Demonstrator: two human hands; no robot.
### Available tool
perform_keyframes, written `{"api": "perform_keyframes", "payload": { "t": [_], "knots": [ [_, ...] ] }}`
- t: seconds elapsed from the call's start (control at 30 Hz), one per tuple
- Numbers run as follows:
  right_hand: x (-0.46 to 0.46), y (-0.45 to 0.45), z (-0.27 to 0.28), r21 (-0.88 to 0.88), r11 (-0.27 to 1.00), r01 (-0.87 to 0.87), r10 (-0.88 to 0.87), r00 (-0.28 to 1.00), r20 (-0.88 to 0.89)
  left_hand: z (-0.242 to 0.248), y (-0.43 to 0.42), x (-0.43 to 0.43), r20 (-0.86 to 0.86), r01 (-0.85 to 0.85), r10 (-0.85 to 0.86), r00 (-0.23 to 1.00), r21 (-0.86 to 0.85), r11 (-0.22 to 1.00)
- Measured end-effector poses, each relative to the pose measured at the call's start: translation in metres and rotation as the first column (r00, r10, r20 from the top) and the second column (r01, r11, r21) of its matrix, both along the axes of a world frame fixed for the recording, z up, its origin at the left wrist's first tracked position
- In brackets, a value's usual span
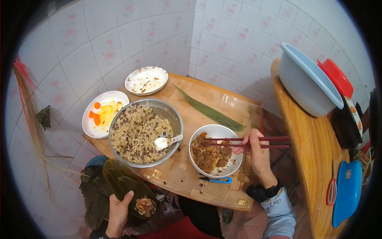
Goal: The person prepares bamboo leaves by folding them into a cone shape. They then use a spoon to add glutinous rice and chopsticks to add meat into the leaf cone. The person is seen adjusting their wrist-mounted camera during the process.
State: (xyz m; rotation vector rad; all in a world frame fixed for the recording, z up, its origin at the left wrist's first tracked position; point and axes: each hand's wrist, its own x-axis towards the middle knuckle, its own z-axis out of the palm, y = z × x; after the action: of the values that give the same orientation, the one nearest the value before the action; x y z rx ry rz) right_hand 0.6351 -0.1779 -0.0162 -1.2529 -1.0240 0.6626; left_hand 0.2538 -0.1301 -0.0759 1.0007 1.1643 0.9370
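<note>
My left hand (120, 209) grips overlapping green leaves (126, 182), folded into a pocket with rice and meat filling (145, 206) showing at its mouth. In my right hand (256, 149) is a pair of dark red chopsticks (268, 142), their tips among pieces of browned meat (206, 155) in a white bowl (215, 128). Left of that bowl, a steel basin (176, 113) contains rice mixed with dark beans (140, 131). A white spoon (167, 142) lies on the rice. Behind the meat bowl, one long green leaf (209, 110) rests on the table.
Blue thread snips (219, 180) lie before the meat bowl. One white plate (104, 97) holds orange yolk pieces; another (146, 71) bears food scraps. More leaves (94, 194) hang at left, near fibre strands (32, 119). A wooden side table (294, 128) carries a grey-blue basin (304, 86) and red-handled scissors (331, 191).
</note>
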Motion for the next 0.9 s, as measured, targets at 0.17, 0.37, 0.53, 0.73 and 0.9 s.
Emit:
{"api": "perform_keyframes", "payload": {
  "t": [0.17,0.37,0.53,0.73,0.9],
  "knots": [
    [0.006,-0.007,0.008,-0.022,0.999,-0.039,0.038,0.998,-0.040,-0.001,0.000,0.000,-0.002,0.016,-0.016,1.000,0.002,1.000],
    [-0.001,-0.024,0.020,0.047,0.998,0.037,-0.052,0.920,0.389,0.003,0.000,0.004,0.010,0.028,-0.028,1.000,0.010,1.000],
    [-0.017,-0.035,0.045,0.196,0.980,-0.034,-0.115,0.705,0.700,0.005,-0.003,0.000,0.000,0.037,-0.037,0.999,0.040,0.998],
    [-0.027,-0.049,0.050,0.146,0.985,-0.092,-0.055,0.632,0.773,0.004,0.000,-0.001,0.024,0.027,-0.028,0.999,0.036,0.999],
    [-0.031,-0.049,0.045,0.152,0.984,-0.088,-0.054,0.672,0.738,0.006,-0.003,-0.006,0.042,-0.001,-0.001,0.999,0.042,0.999]
  ]
}}
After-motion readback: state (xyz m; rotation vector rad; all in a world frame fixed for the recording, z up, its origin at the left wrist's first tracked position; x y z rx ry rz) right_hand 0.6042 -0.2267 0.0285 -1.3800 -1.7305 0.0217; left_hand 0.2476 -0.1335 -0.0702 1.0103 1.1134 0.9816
